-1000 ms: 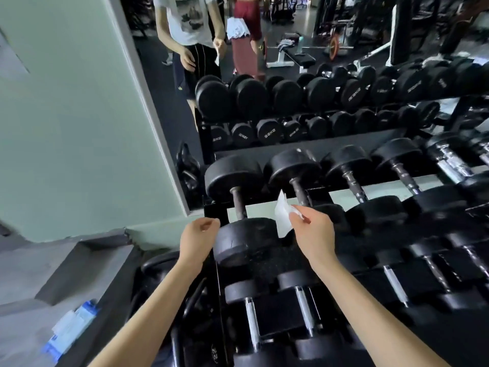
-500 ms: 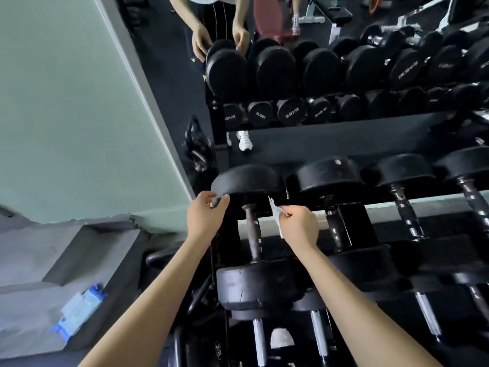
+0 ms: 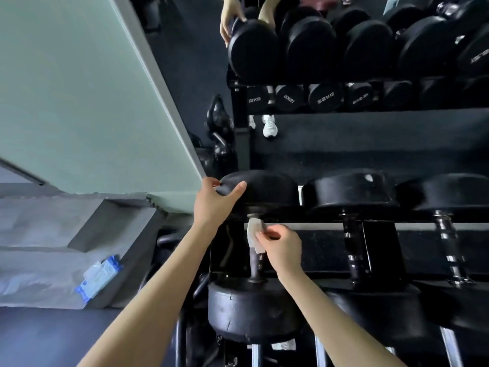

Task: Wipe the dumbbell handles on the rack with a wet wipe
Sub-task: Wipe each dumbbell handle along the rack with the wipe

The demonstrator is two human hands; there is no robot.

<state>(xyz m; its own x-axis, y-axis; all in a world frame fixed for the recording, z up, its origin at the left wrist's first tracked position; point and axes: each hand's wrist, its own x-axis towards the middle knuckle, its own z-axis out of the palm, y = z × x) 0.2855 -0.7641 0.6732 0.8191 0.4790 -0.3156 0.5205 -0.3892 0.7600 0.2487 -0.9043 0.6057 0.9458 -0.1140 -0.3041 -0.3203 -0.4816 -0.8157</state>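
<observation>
Right hand (image 3: 281,247) pinches the limp wipe (image 3: 254,235) around the rigid handle (image 3: 256,264); left hand (image 3: 215,203), fingers curled, steadies the heavy dumbbell head (image 3: 264,189).

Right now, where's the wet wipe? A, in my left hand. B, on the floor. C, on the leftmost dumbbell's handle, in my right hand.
C: the right hand holds the wet wipe against the dumbbell handle, while the left hand grips that dumbbell's far head.
</observation>
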